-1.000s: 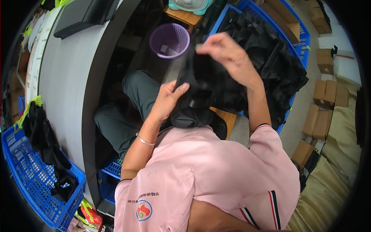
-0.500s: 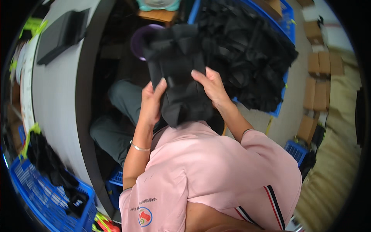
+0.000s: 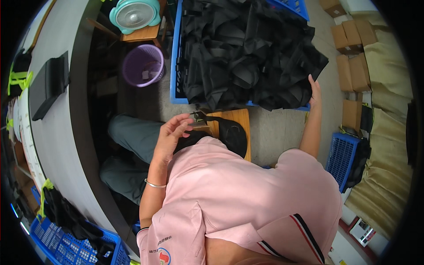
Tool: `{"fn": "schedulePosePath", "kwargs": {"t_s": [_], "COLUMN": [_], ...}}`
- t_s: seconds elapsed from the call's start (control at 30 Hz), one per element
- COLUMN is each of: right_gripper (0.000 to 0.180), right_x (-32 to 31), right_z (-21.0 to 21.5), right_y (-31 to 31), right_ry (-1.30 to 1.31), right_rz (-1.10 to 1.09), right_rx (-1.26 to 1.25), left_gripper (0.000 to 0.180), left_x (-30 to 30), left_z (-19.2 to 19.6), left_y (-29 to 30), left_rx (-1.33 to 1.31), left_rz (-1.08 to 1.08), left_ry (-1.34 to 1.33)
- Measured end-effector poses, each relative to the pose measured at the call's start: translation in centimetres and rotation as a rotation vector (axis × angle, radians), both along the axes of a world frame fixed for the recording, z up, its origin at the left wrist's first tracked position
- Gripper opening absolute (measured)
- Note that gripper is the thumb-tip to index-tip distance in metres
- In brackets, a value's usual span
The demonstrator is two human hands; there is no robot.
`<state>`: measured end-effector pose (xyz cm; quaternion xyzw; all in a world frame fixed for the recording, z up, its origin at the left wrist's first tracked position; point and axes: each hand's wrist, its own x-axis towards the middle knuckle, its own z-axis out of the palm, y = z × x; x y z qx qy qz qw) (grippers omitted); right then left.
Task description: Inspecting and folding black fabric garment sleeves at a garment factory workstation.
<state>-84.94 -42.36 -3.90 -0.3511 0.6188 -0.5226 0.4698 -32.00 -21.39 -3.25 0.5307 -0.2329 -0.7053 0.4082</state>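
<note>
Grey curved table (image 3: 48,132) at left, concrete floor beyond. Big blue crate (image 3: 176,57) heaped with black fabric pieces (image 3: 247,48) stands ahead — purple wastebasket (image 3: 142,65) and teal fan (image 3: 134,15) beside it, brown cardboard boxes (image 3: 353,66) at right. Left hand (image 3: 170,134) fingers loosely curled, touching a black bag (image 3: 232,132) on the lap. Right hand (image 3: 315,93) open, flat against the heap's edge.
</note>
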Motion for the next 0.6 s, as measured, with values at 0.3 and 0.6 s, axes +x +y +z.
{"fn": "schedulePosePath", "kwargs": {"t_s": [0.3, 0.6], "right_gripper": [0.114, 0.09], "right_x": [6.4, 4.3], "right_z": [-12.0, -14.5], "right_y": [-3.0, -2.1], "right_ry": [1.149, 1.397], "right_rz": [0.307, 0.291], "right_rx": [0.578, 0.215], "left_gripper": [0.034, 0.034], "left_x": [3.7, 4.8], "left_z": [-1.0, -2.8], "left_y": [3.8, 4.8], "left_rx": [0.078, 0.13], "left_rz": [0.225, 0.303], "left_ry": [-0.107, -0.084]}}
